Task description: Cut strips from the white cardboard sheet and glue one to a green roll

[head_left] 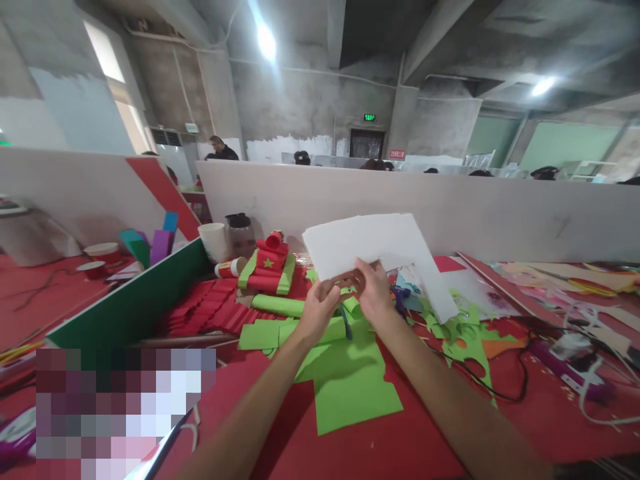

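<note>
A white foam sheet (pixel 370 240) with a piece cut out of its lower edge is held up, tilted, above the table. My right hand (pixel 373 290) pinches it at the cut edge, thumb on the near face. Close beside, my left hand (pixel 320 310) has its fingers curled at the sheet's lower left edge, partly hiding what they grip. Beneath the hands lie bright green foam sheets (pixel 355 393) and a green rolled piece (pixel 277 305). Blue-handled scissors (pixel 400 297) show past my right hand, partly covered by the white sheet.
Behind stands a red and green foam model (pixel 270 263) with a star, near folded red strips (pixel 210 310). A green board (pixel 135 300) borders the left. Green offcuts (pixel 467 340), a black cable and a purple power strip (pixel 570 370) lie right. A white partition (pixel 280 193) closes the back.
</note>
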### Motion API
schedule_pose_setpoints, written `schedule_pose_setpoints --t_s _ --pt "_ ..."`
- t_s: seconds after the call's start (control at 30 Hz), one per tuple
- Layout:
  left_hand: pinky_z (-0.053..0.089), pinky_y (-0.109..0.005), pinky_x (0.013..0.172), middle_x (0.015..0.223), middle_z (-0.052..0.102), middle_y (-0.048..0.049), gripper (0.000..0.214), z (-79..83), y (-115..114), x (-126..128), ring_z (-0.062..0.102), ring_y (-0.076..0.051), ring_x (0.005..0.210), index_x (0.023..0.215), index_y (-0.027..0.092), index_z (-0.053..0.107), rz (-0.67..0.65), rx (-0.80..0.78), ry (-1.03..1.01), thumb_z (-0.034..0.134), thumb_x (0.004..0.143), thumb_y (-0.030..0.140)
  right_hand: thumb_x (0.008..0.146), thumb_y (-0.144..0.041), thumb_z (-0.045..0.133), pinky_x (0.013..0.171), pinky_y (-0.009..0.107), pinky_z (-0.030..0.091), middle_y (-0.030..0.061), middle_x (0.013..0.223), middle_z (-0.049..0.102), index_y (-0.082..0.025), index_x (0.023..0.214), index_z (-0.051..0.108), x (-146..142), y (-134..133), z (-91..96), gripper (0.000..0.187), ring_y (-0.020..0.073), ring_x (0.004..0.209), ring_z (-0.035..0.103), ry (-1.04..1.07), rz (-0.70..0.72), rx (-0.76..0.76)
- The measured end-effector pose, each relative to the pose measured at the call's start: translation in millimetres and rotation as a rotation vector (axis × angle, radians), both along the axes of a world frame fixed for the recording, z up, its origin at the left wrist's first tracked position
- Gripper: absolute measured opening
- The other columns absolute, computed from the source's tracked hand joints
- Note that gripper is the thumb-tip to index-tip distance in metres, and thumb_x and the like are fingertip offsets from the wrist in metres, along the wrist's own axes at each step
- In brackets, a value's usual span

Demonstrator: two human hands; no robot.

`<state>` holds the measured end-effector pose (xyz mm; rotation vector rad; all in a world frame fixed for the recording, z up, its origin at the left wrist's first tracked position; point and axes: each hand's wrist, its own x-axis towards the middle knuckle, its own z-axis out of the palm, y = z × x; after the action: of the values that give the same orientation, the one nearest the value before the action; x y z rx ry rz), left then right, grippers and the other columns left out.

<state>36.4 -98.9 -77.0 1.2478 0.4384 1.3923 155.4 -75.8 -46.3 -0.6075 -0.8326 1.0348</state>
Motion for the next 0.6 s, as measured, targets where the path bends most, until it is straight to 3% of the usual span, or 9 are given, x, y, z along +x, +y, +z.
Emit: schedule_pose_setpoints --t_s 0.1,0.2,0.4,0.5,0.6 --pt "0.053 -0.04 0.093 0.128 0.064 -0.0144 0.061 -6.3 8 6 0.061 -0.028 0.116 0.126 0.017 0.058 0.189 -0.069 -0.122 0.072 0.077 0.05 0.07 -0.028 0.077 0.081 0.032 0.057 -0.0004 0.093 0.073 -0.024 0.1 0.057 -18 -4 -12.6 0.036 0.0181 0.087 0.07 -0.05 -0.001 0.027" --pt "0.054 -0.038 0.093 0.126 0.066 -0.0124 0.06 -4.8 12 7 0.06 -0.027 0.118 0.128 0.018 0.056 0.281 -0.086 -0.215 0.074 0.077 0.044 0.069 -0.03 0.078 0.081 0.03 0.057 -0.0004 0.094 0.074 -0.024 0.1 0.059 -20 -9 -17.4 0.036 0.0176 0.091 0.069 -0.113 0.017 0.035" --pt "0.052 -0.035 0.1 0.121 0.069 -0.0088 0.037 12.5 16 -9 0.063 -0.021 0.116 0.117 0.018 0.06 0.357 -0.134 -0.33 0.063 0.087 0.041 0.073 -0.038 0.079 0.067 0.025 0.056 0.0006 0.105 0.072 -0.027 0.107 0.056 5 -24 -26.7 0.042 0.0171 0.09 0.069 -0.108 0.235 -0.02" --pt "0.053 -0.03 0.099 0.117 0.071 -0.0064 0.026 18.3 23 -23 0.064 -0.017 0.113 0.114 0.02 0.058 0.454 -0.214 -0.451 0.054 0.094 0.035 0.077 -0.044 0.075 0.064 0.024 0.056 0.0 0.107 0.072 -0.031 0.115 0.055 21 -21 -37.0 0.045 0.0154 0.086 0.069 -0.012 0.237 -0.039" --pt "0.055 -0.027 0.095 0.112 0.072 -0.0044 0.019 22.5 28 -36 0.069 -0.013 0.102 0.11 0.02 0.057 0.509 -0.269 -0.567 0.054 0.094 0.031 0.079 -0.052 0.067 0.07 0.029 0.057 0.0009 0.114 0.071 -0.03 0.108 0.061 35 -9 -50.1 0.037 0.0176 0.092 0.068 -0.008 0.166 -0.006"
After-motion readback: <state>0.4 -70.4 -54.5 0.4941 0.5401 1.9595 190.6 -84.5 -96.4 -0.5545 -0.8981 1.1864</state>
